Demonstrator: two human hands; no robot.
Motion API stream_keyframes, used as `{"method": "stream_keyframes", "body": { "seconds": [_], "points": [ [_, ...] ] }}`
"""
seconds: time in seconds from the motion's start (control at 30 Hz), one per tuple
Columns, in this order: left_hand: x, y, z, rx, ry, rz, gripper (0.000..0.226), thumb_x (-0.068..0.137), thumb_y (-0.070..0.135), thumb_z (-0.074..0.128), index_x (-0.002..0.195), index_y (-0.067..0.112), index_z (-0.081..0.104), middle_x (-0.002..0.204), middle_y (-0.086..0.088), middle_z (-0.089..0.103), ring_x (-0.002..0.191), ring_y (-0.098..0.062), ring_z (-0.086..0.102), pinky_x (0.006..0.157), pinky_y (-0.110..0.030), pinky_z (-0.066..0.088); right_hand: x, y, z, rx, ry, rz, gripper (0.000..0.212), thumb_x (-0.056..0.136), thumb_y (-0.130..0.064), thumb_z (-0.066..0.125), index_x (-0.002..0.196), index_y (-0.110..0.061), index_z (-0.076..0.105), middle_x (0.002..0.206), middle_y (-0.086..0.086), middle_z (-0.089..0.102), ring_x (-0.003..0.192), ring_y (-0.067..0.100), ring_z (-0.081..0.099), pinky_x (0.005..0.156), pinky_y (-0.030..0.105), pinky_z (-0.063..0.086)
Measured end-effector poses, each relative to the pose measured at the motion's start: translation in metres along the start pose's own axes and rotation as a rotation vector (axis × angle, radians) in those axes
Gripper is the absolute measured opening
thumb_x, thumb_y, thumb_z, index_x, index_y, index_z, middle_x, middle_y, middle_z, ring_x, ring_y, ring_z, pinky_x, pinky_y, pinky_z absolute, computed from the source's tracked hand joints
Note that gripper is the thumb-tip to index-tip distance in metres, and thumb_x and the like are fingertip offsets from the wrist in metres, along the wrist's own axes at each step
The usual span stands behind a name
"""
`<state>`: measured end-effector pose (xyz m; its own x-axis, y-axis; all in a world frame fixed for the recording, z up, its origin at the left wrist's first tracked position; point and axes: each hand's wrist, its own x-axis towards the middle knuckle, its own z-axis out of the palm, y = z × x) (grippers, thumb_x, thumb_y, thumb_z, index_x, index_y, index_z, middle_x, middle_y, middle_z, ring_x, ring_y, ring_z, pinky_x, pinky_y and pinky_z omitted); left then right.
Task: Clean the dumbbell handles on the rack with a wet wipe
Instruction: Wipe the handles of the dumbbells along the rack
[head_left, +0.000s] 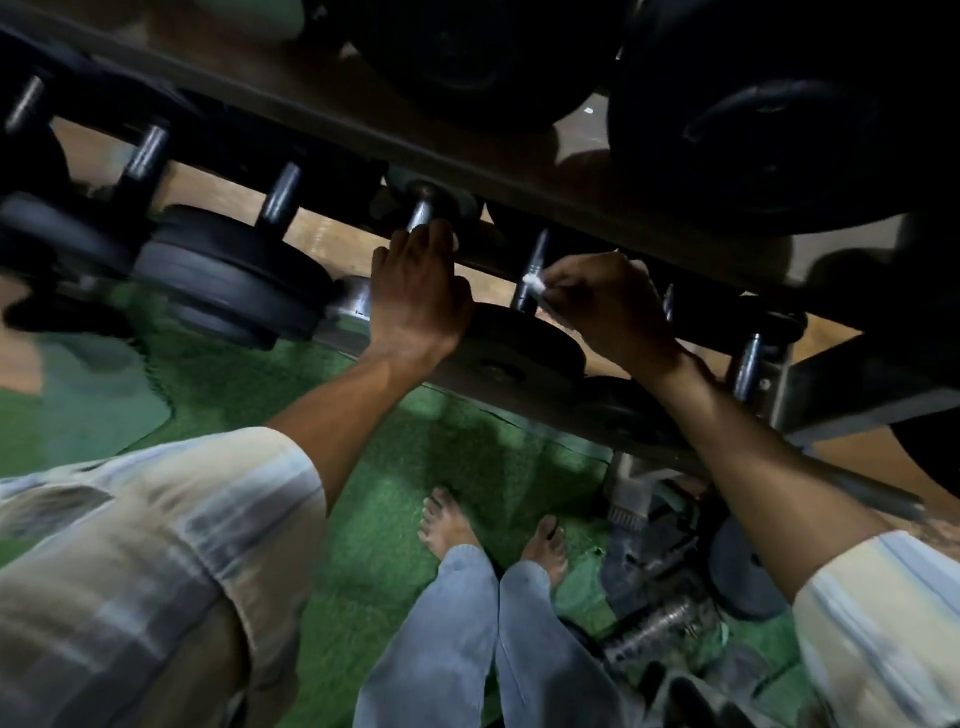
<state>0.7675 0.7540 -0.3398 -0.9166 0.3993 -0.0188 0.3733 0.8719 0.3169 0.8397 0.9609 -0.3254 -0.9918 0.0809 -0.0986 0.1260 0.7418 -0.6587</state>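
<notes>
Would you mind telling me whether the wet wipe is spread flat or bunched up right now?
Bunched up. The wet wipe shows as a small white wad pinched by the right hand against a dumbbell handle.

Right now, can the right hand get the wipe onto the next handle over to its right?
Probably yes. The right hand pinches the wet wipe against one handle, and the next handle on the rack stands bare beside the forearm, with nothing seen across it.

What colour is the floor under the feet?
Green. The floor is a grassy-looking mat, seen best in the head view.
</notes>
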Motion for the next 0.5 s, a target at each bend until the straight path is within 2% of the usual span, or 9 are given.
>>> {"method": "stream_keyframes", "body": {
  "seconds": [0.07,0.13,0.17,0.23,0.33,0.4,0.43,0.5],
  "points": [
    [0.002,-0.012,0.002,0.014,0.011,-0.021,0.038,0.081,0.018,0.056,0.118,0.011,0.057,0.107,-0.012,0.063,0.105,-0.036,0.057,0.082,-0.045,0.044,0.008,0.006,0.006,0.032,-0.155,0.018,0.015,0.091,-0.021,0.068,0.095,-0.019,0.082,0.090,0.001,0.078,0.084,0.013,0.072,0.072,0.022,0.052],
    [0.005,-0.020,0.000,0.043,0.020,-0.062,0.039,0.082,0.019,0.057,0.120,0.010,0.057,0.110,-0.012,0.064,0.107,-0.035,0.057,0.083,-0.045,0.044,0.015,0.013,0.005,0.008,-0.351,0.092,0.034,0.086,0.005,0.059,0.105,-0.014,0.081,0.106,0.009,0.077,0.100,0.021,0.071,0.087,0.033,0.056],
    [0.007,-0.025,-0.001,0.049,0.016,-0.078,0.039,0.082,0.019,0.058,0.120,0.010,0.056,0.111,-0.013,0.064,0.108,-0.036,0.057,0.084,-0.046,0.044,0.018,0.013,0.003,-0.005,-0.409,0.069,0.044,0.082,0.014,0.056,0.108,-0.011,0.080,0.112,0.010,0.076,0.106,0.023,0.070,0.093,0.038,0.055],
    [0.011,-0.042,-0.002,0.065,-0.004,-0.102,0.037,0.083,0.021,0.059,0.118,0.009,0.055,0.113,-0.015,0.064,0.109,-0.038,0.057,0.087,-0.047,0.045,0.018,0.014,0.000,-0.005,-0.466,0.014,0.052,0.074,0.017,0.051,0.110,-0.008,0.078,0.119,0.008,0.073,0.114,0.025,0.067,0.098,0.040,0.053],
    [0.017,-0.068,0.004,0.091,-0.052,-0.126,0.034,0.086,0.029,0.059,0.113,0.009,0.054,0.111,-0.017,0.063,0.108,-0.040,0.056,0.089,-0.049,0.044,0.010,0.014,0.000,-0.132,-0.437,-0.197,0.051,0.072,0.003,0.048,0.111,-0.013,0.077,0.119,-0.006,0.068,0.108,0.026,0.063,0.092,0.039,0.051],
    [0.021,-0.073,0.009,0.082,-0.061,-0.124,0.033,0.087,0.034,0.057,0.108,0.009,0.054,0.104,-0.017,0.064,0.103,-0.040,0.058,0.087,-0.049,0.044,0.005,0.019,0.005,-0.208,-0.425,-0.282,0.053,0.073,0.006,0.051,0.116,-0.016,0.075,0.123,-0.009,0.064,0.106,0.026,0.058,0.088,0.039,0.051],
    [0.023,-0.074,0.011,0.078,-0.062,-0.114,0.033,0.086,0.035,0.056,0.107,0.010,0.053,0.100,-0.017,0.066,0.100,-0.041,0.060,0.085,-0.049,0.046,0.006,0.022,0.005,-0.221,-0.427,-0.240,0.050,0.077,0.003,0.056,0.119,-0.016,0.074,0.120,-0.007,0.063,0.106,0.024,0.055,0.084,0.033,0.050],
    [0.026,-0.074,0.015,0.046,-0.071,-0.110,0.031,0.087,0.035,0.055,0.107,0.010,0.052,0.094,-0.014,0.067,0.094,-0.040,0.063,0.083,-0.047,0.047,0.012,0.028,0.003,-0.200,-0.473,-0.124,0.048,0.083,-0.007,0.068,0.128,-0.023,0.070,0.107,-0.003,0.059,0.092,0.021,0.054,0.067,0.020,0.042]
  ]
}}
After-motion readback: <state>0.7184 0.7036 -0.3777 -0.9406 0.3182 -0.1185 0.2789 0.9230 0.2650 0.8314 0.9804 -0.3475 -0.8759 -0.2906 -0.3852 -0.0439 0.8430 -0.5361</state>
